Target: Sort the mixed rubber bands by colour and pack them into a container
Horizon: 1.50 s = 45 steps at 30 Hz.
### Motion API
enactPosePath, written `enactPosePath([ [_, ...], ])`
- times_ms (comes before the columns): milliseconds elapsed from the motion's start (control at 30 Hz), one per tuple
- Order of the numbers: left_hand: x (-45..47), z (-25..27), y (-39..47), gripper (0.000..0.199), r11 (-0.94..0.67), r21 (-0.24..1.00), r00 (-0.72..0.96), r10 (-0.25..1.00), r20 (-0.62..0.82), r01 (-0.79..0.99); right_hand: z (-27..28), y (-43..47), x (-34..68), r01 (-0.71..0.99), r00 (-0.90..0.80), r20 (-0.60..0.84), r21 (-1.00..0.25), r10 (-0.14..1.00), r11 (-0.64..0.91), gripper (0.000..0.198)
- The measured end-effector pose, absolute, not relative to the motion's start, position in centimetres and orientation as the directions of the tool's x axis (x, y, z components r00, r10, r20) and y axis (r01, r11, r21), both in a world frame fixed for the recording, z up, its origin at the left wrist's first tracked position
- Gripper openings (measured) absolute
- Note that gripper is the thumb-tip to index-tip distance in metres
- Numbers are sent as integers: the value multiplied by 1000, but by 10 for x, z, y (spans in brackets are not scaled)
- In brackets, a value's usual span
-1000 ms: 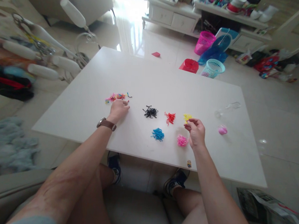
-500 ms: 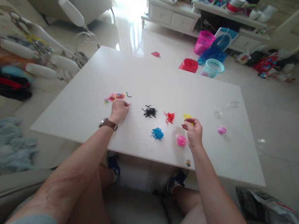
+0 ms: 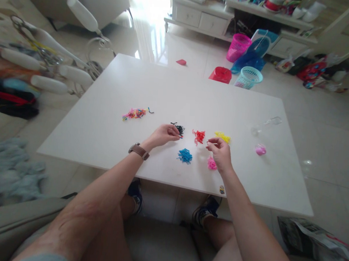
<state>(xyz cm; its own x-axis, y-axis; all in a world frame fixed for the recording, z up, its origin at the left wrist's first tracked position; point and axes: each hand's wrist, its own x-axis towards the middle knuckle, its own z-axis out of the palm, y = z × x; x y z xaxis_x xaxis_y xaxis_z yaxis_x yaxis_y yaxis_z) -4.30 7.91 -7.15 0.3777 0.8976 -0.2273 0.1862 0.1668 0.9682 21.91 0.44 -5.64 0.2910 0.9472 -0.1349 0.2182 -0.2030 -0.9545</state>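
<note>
**Coloured bands [image 3: 185, 156] in piles on a table [image 3: 165, 82].**
Left of the red pile [image 3: 199, 137]: black pile [image 3: 180, 129], left hand [image 3: 163, 135] before it, fingertips pinched on a small band [image 3: 180, 137]. Just right: right hand [image 3: 221, 152], fingers curled, grip and contents unclear; beyond, yellow pile [image 3: 225, 137]. Nearer: pink pile [image 3: 211, 163]. Far left: mixed pile [image 3: 135, 113].

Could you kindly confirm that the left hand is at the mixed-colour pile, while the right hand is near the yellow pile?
Not quite: the head view shows the left hand at the black pile, not at the mixed-colour pile, which lies farther left. The right hand is indeed near the yellow pile.
</note>
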Motion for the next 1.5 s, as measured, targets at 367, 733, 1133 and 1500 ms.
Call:
enactPosePath([
  [367, -16, -83, 65, 25, 152, 985, 631, 758, -166, 77, -56, -8, 178, 401, -33, -60, -915, 998, -41, 19],
  [733, -16, -83, 65, 24, 159, 982, 643, 742, -187, 101, -63, -7, 179, 399, 36, -67, -914, 997, -76, 16],
  [1133, -18, -76, 63, 20, 159, 973, 601, 766, -228, 167, -77, 2, 198, 378, 308, -69, -906, 949, -188, 17],
  [1500, -18, -79, 64, 21, 162, 972, 587, 776, -231, 168, -82, 9, 203, 248, 256, -128, -949, 958, -193, 46],
])
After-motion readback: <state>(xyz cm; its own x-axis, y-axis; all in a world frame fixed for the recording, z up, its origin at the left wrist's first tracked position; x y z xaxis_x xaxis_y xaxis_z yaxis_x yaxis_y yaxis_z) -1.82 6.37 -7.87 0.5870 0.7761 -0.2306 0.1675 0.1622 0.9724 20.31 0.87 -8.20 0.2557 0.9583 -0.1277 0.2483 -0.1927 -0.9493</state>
